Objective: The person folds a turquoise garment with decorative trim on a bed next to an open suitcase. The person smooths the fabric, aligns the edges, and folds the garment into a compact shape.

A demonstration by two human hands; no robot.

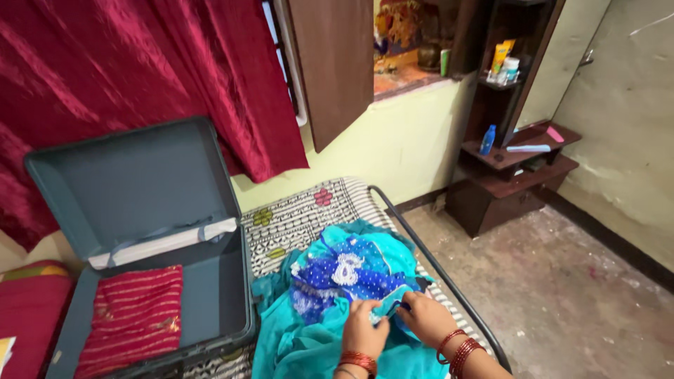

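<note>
Where the patterned bed [302, 217] fills the lower middle of the head view, everything else can be placed against it: a dark red curtain [140, 77] hangs on the wall behind its head end, and a bare concrete floor [562, 295] lies off its right side beyond the black metal bed rail [435, 263]. On the left part of the bed stands an open grey suitcase [140, 231], its lid propped up against the curtain, with a folded red striped cloth [133, 319] lying flat in its base. Just right of the suitcase, on the bed's printed sheet, sits a heap of teal fabric [302, 344], and on top of that heap lies a blue garment with white dots and a white embroidered patch [347, 270]. Well beyond the bed's right side, a dark wooden shelf unit [512, 168] stands in the corner with a blue bottle [488, 140] on one shelf. At the near edge of the heap, the left hand [361, 326] and the right hand [425, 316] rest close together, both with fingers curled in. Between them they pinch a small light-blue edge of the garment [387, 303], thumbs and fingertips closed on the cloth, the palms facing down on the teal fabric. Red bangles [456, 349] ring the right wrist and another set [358, 361] rings the left.
</note>
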